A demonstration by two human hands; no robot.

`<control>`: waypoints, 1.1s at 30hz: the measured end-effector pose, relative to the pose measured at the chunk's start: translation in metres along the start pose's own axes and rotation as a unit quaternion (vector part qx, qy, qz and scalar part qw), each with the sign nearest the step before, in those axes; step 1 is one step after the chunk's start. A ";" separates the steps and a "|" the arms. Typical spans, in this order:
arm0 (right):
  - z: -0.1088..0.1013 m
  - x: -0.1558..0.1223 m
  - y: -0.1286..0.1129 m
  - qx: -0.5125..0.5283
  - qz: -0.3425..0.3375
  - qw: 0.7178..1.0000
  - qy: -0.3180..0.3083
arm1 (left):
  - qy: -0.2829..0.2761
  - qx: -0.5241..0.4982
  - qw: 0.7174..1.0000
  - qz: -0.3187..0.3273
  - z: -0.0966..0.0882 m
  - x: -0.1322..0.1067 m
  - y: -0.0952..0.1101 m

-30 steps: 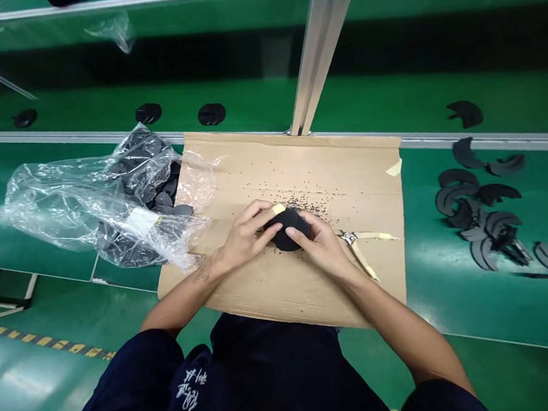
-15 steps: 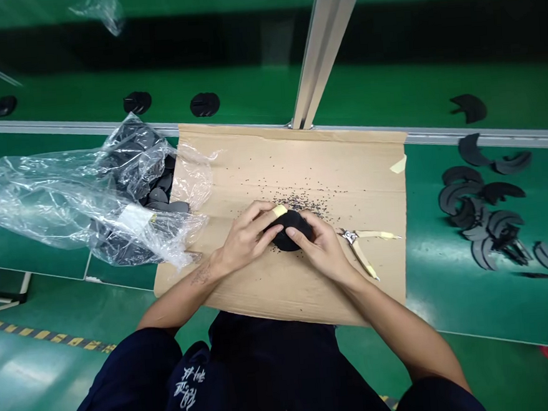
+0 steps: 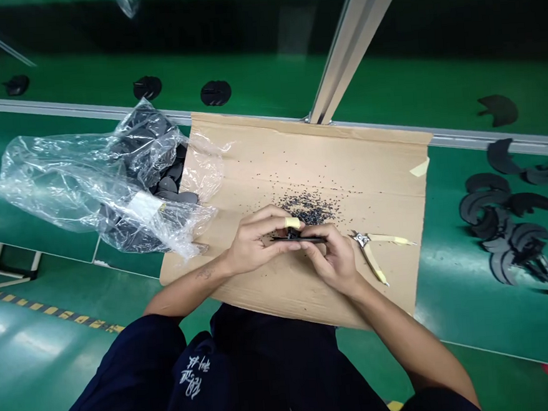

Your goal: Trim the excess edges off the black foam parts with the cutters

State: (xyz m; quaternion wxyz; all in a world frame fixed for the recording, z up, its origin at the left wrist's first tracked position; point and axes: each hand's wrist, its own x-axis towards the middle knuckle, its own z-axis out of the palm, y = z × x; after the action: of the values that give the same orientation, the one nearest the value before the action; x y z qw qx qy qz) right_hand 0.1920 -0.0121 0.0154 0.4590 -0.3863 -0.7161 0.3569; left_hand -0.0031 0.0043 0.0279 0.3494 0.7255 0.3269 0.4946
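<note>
My left hand (image 3: 256, 243) and my right hand (image 3: 334, 256) both grip a flat black disc-shaped part (image 3: 299, 239), held edge-on to the camera over a sheet of brown cardboard (image 3: 346, 163). A yellow finger cot covers my left index fingertip, which presses on the part's top. Just beyond my fingers a heap of small black crumbs (image 3: 308, 207) lies on the cardboard. Small cutters with pale yellow handles (image 3: 375, 252) rest on the cardboard right beside my right hand.
A clear plastic bag of black parts (image 3: 126, 178) lies at the left on the green bench (image 3: 449, 293). Several curved black pieces (image 3: 504, 214) are spread at the right. Black parts (image 3: 215, 92) sit on the conveyor beyond a metal rail (image 3: 79, 109). A slanted aluminium post (image 3: 351, 43) rises behind the cardboard.
The black part has been turned from face-up to edge-on between my fingers. The view has shifted slightly, so the crumb heap now shows clearly beyond my hands.
</note>
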 end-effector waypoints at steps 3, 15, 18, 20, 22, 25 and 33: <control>0.003 -0.002 0.002 -0.008 -0.048 0.999 0.025 | 0.002 0.008 1.000 0.015 0.001 -0.001 0.003; 0.009 -0.007 0.007 0.008 -0.048 0.999 0.020 | 0.003 0.042 0.996 0.080 0.000 -0.001 0.002; 0.007 -0.009 0.007 0.011 -0.027 1.000 0.006 | -0.009 0.060 0.996 0.071 -0.001 -0.002 0.003; 0.007 -0.012 0.007 0.019 -0.004 1.000 -0.006 | -0.009 0.067 0.996 0.066 -0.002 -0.003 0.003; 0.006 -0.015 0.008 0.027 0.024 0.999 -0.012 | -0.011 0.068 0.996 0.059 -0.002 -0.003 0.003; 0.007 -0.017 0.008 0.040 0.075 0.996 -0.010 | -0.028 0.059 0.997 0.048 -0.001 -0.003 0.002; -0.014 -0.006 0.003 -0.017 0.085 0.995 -0.048 | -0.008 0.040 0.999 0.007 -0.001 -0.005 -0.005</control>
State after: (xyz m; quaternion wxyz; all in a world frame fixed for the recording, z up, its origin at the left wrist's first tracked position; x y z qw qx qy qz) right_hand 0.2072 -0.0140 0.0155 0.3855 -0.4363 -0.7078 0.4000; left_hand -0.0062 0.0031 0.0217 0.3190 0.7455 0.3383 0.4776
